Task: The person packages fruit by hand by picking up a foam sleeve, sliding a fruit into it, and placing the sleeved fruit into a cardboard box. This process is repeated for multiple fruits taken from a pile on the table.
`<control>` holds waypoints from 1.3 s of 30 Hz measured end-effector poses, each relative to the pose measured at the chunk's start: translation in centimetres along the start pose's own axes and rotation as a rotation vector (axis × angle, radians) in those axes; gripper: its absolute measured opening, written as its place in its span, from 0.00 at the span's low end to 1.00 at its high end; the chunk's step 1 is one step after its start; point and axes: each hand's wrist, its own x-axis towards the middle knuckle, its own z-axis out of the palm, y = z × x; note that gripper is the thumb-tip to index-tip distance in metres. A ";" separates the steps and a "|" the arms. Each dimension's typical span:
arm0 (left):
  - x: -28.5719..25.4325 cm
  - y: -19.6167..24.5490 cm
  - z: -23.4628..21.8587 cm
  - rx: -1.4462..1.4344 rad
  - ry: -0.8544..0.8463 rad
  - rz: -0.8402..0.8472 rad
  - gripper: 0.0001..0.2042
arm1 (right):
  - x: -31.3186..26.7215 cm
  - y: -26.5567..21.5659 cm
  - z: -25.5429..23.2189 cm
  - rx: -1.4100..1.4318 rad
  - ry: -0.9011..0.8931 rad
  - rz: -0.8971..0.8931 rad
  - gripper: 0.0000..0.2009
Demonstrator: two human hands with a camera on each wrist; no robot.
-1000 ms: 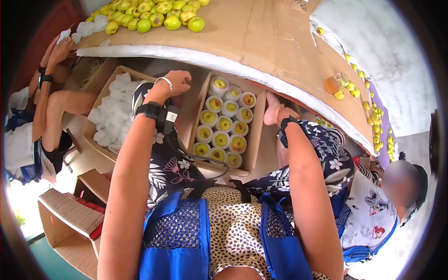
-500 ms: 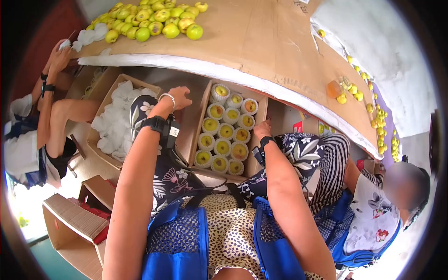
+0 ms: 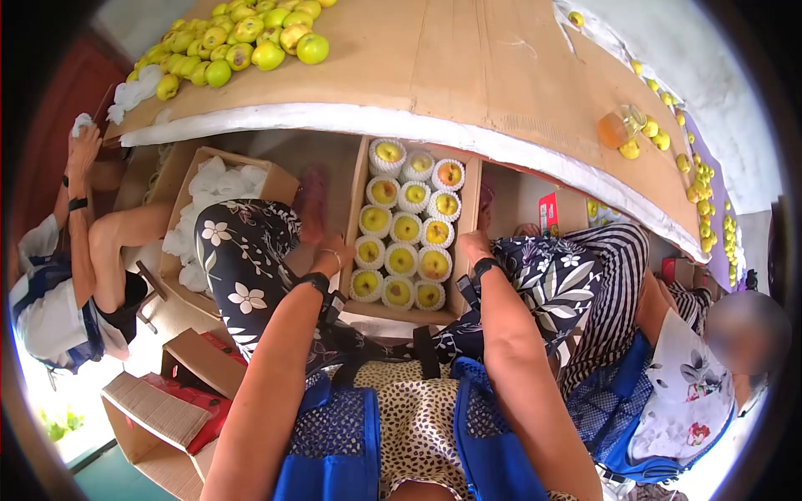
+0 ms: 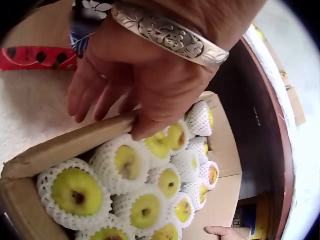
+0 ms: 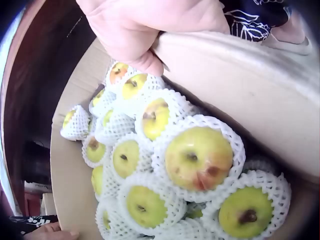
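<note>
The step in hand looks like taking hold of the cardboard box [image 3: 470, 196] of foam-netted apples [image 3: 407, 228], which sits low beside the bench [image 3: 501, 92], between the person's knees. The left hand [image 3: 333, 253] and right hand [image 3: 474, 244] pinch opposite walls, thumbs inside, fingers outside. Shifting it would call for even pressure on both walls, thumbs clear of the fruit, and the box kept level so the nets stay seated.
</note>
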 end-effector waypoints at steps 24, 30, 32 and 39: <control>1.1 0.6 -3.5 0.265 0.016 -0.065 0.17 | -2.2 -4.4 -0.7 -0.109 -0.245 -0.130 0.18; 1.6 -0.4 -3.7 0.233 0.065 -0.075 0.14 | -3.5 -4.1 0.1 -0.071 -0.268 -0.229 0.18; 1.4 -0.5 -4.0 0.247 0.069 -0.067 0.15 | -3.6 -4.3 0.0 -0.053 -0.273 -0.192 0.17; 2.7 -2.7 -2.0 -0.108 0.141 -0.142 0.22 | -2.1 -2.9 1.4 0.077 -0.245 -0.042 0.17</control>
